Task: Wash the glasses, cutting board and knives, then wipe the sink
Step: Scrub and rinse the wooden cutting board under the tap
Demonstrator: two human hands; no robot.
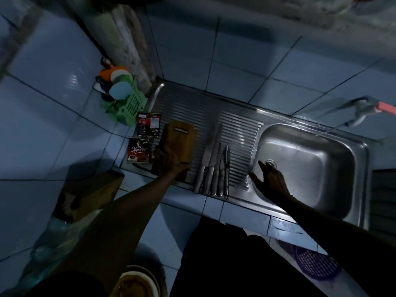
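A wooden cutting board (180, 140) lies on the ribbed steel drainboard (192, 108). My left hand (169, 162) grips its near end. Several steel knives (214, 166) lie side by side on the drainboard to the right of the board, handles toward me. My right hand (271, 182) hovers with fingers spread over the near left rim of the steel sink basin (310, 168), close to the drain (271, 162). It holds nothing. No glasses show on the counter.
A green plastic rack (126, 103) with coloured cups stands at the back left. Two coffee sachets (142, 144) lie left of the board. A tap (364, 112) with a pink hose juts over the basin's far right. A purple basket (317, 264) sits below the counter.
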